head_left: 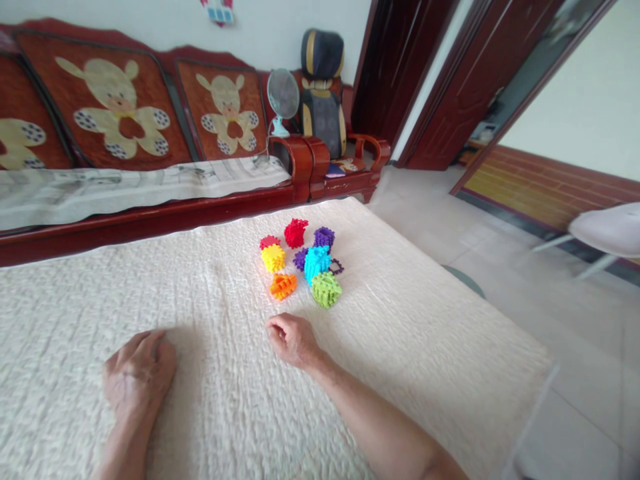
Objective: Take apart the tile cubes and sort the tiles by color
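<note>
My left hand (140,370) rests knuckles-up on the cream quilted cover (220,400), its fingers curled under. My right hand (293,340) lies closed in a loose fist, with no object visible in it. Just beyond it is a cluster of toothed plastic pieces, grouped by colour. An orange stack (283,287) and a green stack (327,289) are nearest. Behind them are a light-blue stack (317,263), a yellow stack (273,258) and a red stack (296,233). A purple stack (325,237) stands at the back, and a dark purple ring-shaped piece (337,267) lies at the right.
A wooden sofa (220,208) with bear-patterned cushions runs behind the table. A small fan (283,97) stands by its armrest, beside an armchair with a massage cushion (324,120). At the right are tiled floor (440,213) and a white chair (613,230).
</note>
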